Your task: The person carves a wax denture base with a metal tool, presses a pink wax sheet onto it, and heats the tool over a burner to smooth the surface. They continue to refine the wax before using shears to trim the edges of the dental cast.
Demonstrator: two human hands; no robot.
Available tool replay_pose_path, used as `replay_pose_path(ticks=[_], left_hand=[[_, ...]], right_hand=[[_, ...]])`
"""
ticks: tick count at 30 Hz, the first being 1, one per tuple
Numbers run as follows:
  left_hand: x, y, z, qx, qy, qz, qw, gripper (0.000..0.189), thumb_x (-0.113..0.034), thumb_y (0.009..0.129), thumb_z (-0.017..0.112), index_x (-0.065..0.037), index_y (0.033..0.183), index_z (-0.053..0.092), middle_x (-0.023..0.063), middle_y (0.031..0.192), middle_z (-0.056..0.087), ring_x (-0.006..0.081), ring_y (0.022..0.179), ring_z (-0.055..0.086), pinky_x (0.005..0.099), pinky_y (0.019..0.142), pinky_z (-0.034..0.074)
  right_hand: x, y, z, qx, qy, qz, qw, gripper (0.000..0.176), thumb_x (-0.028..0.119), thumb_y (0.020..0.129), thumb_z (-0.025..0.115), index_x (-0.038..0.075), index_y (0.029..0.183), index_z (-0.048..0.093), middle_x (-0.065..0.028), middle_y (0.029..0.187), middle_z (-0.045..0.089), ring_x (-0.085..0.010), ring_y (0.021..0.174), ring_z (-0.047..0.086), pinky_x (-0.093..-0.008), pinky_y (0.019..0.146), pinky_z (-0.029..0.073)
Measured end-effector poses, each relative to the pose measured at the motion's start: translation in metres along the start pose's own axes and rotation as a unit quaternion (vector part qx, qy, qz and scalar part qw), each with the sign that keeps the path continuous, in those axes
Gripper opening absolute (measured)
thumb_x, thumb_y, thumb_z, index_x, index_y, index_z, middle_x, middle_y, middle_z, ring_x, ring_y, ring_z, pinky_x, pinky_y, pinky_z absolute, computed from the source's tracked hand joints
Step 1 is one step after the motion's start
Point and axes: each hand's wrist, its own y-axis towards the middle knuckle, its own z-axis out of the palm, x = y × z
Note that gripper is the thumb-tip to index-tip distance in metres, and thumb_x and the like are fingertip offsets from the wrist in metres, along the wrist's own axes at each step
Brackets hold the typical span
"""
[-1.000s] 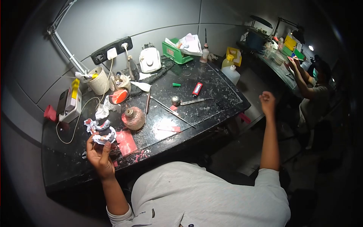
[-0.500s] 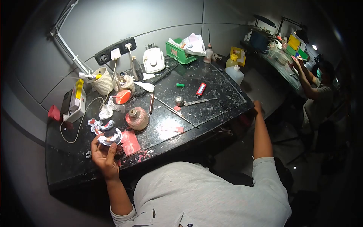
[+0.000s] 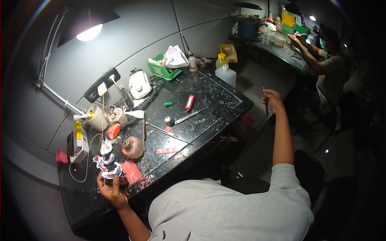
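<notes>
My left hand [image 3: 112, 192] holds a white dental model [image 3: 112, 172] with pink parts between thumb and fingers, over the near left edge of the black table. Just behind it lies another white and pink model [image 3: 100, 161]. A pink wax sheet [image 3: 131, 172] is to its right. Out beyond the table's right corner, my right hand [image 3: 274, 100] is closed on a thin dark tool [image 3: 265, 105], held roughly upright. A round pinkish bottle [image 3: 132, 147] stands near the wax sheet.
On the black table [image 3: 209, 90] are a red lighter [image 3: 189, 103], a metal knife [image 3: 192, 115], a wax strip [image 3: 166, 150] and a green box [image 3: 164, 71]. White and yellow-capped bottles stand beyond it. Another person [image 3: 327, 60] works at a glass-topped table, upper right.
The view has turned, with the lamp now showing. My right hand has come up from beside the table corner, and the thin tool in it is now visible. My left hand still holds the model.
</notes>
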Motion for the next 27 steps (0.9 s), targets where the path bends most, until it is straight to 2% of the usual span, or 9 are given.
replay_pose_path(ticks=[3,8,10,13,18,20,22,25,27], left_hand=[[0.004,0.001,-0.007,0.008,-0.002,-0.006,1.0,0.048,0.003,0.09,0.072,-0.001,0.133,0.051,0.0076,0.104,0.065,0.0119,0.079,0.064,0.0242,0.067,0.054],[0.016,0.004,-0.018,0.009,0.021,-0.004,1.0,0.047,0.005,0.09,0.072,-0.001,0.132,0.052,0.0085,0.109,0.065,0.0121,0.084,0.064,0.0242,0.071,0.055],[0.018,0.006,-0.018,-0.004,0.025,0.004,1.0,0.047,0.005,0.089,0.072,-0.001,0.132,0.053,0.0086,0.11,0.064,0.0122,0.085,0.064,0.0244,0.071,0.055],[0.011,0.003,-0.01,-0.007,0.022,-0.008,1.0,0.048,0.006,0.088,0.072,-0.001,0.131,0.053,0.0092,0.111,0.064,0.0127,0.085,0.066,0.0243,0.067,0.057],[0.003,0.0,0.002,-0.015,-0.013,0.002,1.0,0.048,0.007,0.086,0.073,-0.001,0.129,0.051,0.0111,0.108,0.066,0.0142,0.085,0.068,0.026,0.067,0.06],[-0.004,-0.002,0.006,-0.016,-0.013,-0.016,1.0,0.049,0.007,0.086,0.073,-0.001,0.129,0.051,0.0106,0.106,0.067,0.0135,0.086,0.068,0.0267,0.07,0.061],[-0.002,-0.002,0.005,-0.017,-0.014,-0.005,1.0,0.049,0.007,0.086,0.074,-0.002,0.128,0.052,0.0105,0.104,0.067,0.0132,0.077,0.067,0.0271,0.064,0.06],[-0.008,-0.004,0.005,-0.003,-0.016,-0.009,1.0,0.049,0.007,0.087,0.074,-0.001,0.129,0.05,0.0106,0.104,0.068,0.0125,0.085,0.068,0.027,0.071,0.059],[-0.009,-0.003,0.006,-0.007,-0.013,-0.008,1.0,0.049,0.006,0.088,0.074,0.001,0.129,0.05,0.0113,0.104,0.068,0.0127,0.084,0.068,0.0269,0.072,0.059]], right_hand=[[-0.016,0.002,-0.009,-0.049,-0.175,-0.021,0.983,0.023,0.0,0.088,0.065,-0.003,0.111,0.065,-0.0056,0.085,0.065,-0.0148,0.072,0.066,-0.0297,0.06,0.058],[-0.058,0.007,-0.013,-0.053,-0.255,0.031,0.965,0.022,-0.001,0.082,0.068,-0.003,0.104,0.069,-0.0083,0.08,0.068,-0.0179,0.073,0.068,-0.0337,0.061,0.054],[-0.079,0.011,-0.014,-0.085,-0.344,-0.066,0.933,0.016,0.0,0.081,0.068,-0.001,0.097,0.072,-0.0137,0.083,0.073,-0.0242,0.078,0.072,-0.0371,0.07,0.056],[-0.078,0.007,-0.009,-0.114,-0.451,-0.131,0.875,0.012,-0.001,0.081,0.07,0.003,0.092,0.073,-0.0105,0.083,0.074,-0.0198,0.074,0.07,-0.0348,0.071,0.054],[-0.13,0.046,-0.033,-0.05,-0.43,-0.191,0.881,0.002,0.003,0.085,0.07,0.005,0.086,0.07,-0.0073,0.077,0.071,-0.0172,0.072,0.065,-0.036,0.067,0.05],[-0.144,0.059,-0.049,-0.029,-0.352,-0.26,0.899,0.024,0.022,0.092,0.075,0.003,0.106,0.072,-0.0126,0.102,0.072,-0.0215,0.099,0.068,-0.0358,0.086,0.053],[-0.107,0.044,-0.036,-0.009,-0.368,-0.209,0.906,0.044,0.035,0.095,0.074,0.002,0.124,0.067,-0.014,0.124,0.068,-0.0252,0.121,0.062,-0.0367,0.103,0.047],[-0.08,0.031,-0.024,-0.016,-0.298,-0.202,0.933,0.054,0.039,0.096,0.071,0.006,0.138,0.061,-0.0142,0.139,0.061,-0.0278,0.133,0.054,-0.0361,0.112,0.038],[-0.082,0.037,-0.038,-0.079,-0.116,-0.222,0.965,0.054,0.041,0.1,0.056,0.008,0.143,0.057,-0.0111,0.148,0.056,-0.0279,0.139,0.049,-0.0429,0.116,0.032]])
